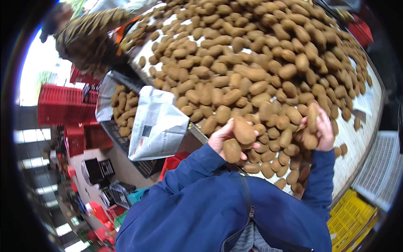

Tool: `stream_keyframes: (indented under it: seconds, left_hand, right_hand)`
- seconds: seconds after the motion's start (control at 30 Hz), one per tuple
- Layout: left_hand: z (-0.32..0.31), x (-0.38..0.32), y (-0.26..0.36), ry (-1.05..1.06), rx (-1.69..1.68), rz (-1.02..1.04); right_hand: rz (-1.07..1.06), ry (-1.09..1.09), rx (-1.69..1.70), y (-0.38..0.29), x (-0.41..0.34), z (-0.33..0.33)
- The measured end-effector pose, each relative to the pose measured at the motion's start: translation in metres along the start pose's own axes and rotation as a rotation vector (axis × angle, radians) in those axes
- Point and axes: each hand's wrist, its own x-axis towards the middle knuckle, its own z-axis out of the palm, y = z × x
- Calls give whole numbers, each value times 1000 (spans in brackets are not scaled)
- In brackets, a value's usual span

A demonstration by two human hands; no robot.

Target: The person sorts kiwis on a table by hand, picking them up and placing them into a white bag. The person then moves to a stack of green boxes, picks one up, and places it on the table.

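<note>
Brown kiwifruit lie in a broad heap on a white-topped table before me. My left hand holds two kiwifruit at the table's near edge: a larger one and a smaller one below it. Over the heap's right part, my right hand grips a long kiwifruit, with another rounder kiwifruit against its palm. The fingers of both hands are partly hidden by the fruit.
A dark crate at left carries a paper liner and kiwifruit. Red crates are stacked farther left. Yellow crates and a grey crate stand at right. Another person is at the table's far left.
</note>
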Motion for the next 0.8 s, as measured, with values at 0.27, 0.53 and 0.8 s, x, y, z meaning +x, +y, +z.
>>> stream_keyframes:
  seconds: [0.27, 0.53, 0.8]
  left_hand:
    - [-9, -98, 71, -16, 47, 226]
    - [-18, -279, 193, 537, 304, 927]
    - [-56, -365, 242, 1033, 626, 1141]
  right_hand:
    - [330, -335, 44, 73, 33, 237]
    - [365, -719, 182, 111, 92, 486]
    - [263, -674, -112, 144, 100, 480]
